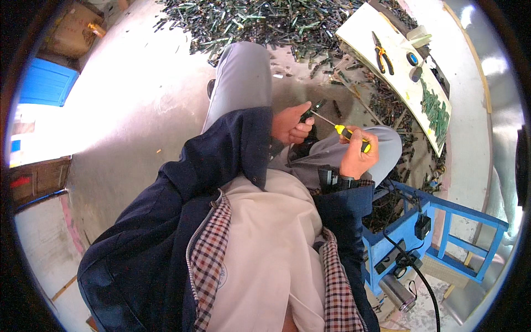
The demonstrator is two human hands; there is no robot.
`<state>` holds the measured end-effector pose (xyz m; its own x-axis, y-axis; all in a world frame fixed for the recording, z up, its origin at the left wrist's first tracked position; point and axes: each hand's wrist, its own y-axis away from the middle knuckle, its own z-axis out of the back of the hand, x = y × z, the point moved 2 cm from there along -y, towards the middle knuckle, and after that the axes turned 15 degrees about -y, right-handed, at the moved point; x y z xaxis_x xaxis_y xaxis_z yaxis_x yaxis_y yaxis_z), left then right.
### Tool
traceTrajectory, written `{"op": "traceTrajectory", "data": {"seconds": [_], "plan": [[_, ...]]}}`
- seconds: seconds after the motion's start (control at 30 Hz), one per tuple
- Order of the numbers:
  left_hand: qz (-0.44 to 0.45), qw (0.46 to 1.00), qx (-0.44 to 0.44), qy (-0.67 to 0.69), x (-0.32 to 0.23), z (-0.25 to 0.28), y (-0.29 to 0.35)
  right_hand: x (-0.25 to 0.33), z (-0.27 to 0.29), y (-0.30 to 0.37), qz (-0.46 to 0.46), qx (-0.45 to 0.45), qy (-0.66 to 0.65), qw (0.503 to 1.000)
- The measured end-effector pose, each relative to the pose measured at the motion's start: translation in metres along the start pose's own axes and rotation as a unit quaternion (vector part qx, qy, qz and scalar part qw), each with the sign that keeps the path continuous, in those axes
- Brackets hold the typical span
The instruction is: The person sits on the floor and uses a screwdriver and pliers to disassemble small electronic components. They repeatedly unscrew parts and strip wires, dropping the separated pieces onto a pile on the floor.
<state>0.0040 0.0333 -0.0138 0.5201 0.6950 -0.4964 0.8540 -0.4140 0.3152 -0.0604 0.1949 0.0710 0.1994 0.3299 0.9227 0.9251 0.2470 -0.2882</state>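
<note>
In front of my knees, my left hand [292, 124] is closed around a small dark elongated part [306, 115], with its thumb along the top. A screwdriver [344, 131] with a yellow and black handle is gripped in my right hand [358, 157]. Its thin metal shaft points left, and the tip meets the dark part or lies right beside it; the exact contact is too small to tell. Another dark piece projects just beyond my left fingertips.
A heap of dark and green pieces [249, 22] spreads over the floor ahead. On a pale board [362, 27] at right lie orange-handled pliers [381, 55], a tape roll [412, 58] and green strips [435, 113]. A blue stool [406, 218] with cables and a steel flask [397, 293] stand lower right.
</note>
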Motion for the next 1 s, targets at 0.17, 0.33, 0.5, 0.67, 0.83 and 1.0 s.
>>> {"op": "traceTrajectory", "data": {"seconds": [0.17,0.33,0.5,0.67,0.83,1.0], "plan": [[0.004,0.998,-0.055,0.017,0.001,0.003,-0.001,0.002,-0.008,0.005,-0.022,0.028,0.064,0.997],[-0.007,0.988,-0.152,0.002,0.000,0.008,-0.002,0.002,-0.009,0.011,-0.101,0.121,0.189,0.969],[-0.027,0.983,-0.182,0.012,-0.001,0.011,-0.003,0.000,-0.024,0.029,-0.155,0.219,0.241,0.933],[-0.051,0.967,-0.251,-0.008,-0.008,0.007,-0.004,0.012,-0.053,0.040,-0.101,0.298,0.361,0.878],[-0.076,0.965,-0.250,-0.023,-0.012,0.008,0.000,0.006,-0.060,0.046,-0.022,0.302,0.415,0.858],[-0.077,0.966,-0.248,0.011,-0.014,0.013,-0.004,-0.026,-0.032,0.033,-0.139,0.220,0.089,0.961]]}}
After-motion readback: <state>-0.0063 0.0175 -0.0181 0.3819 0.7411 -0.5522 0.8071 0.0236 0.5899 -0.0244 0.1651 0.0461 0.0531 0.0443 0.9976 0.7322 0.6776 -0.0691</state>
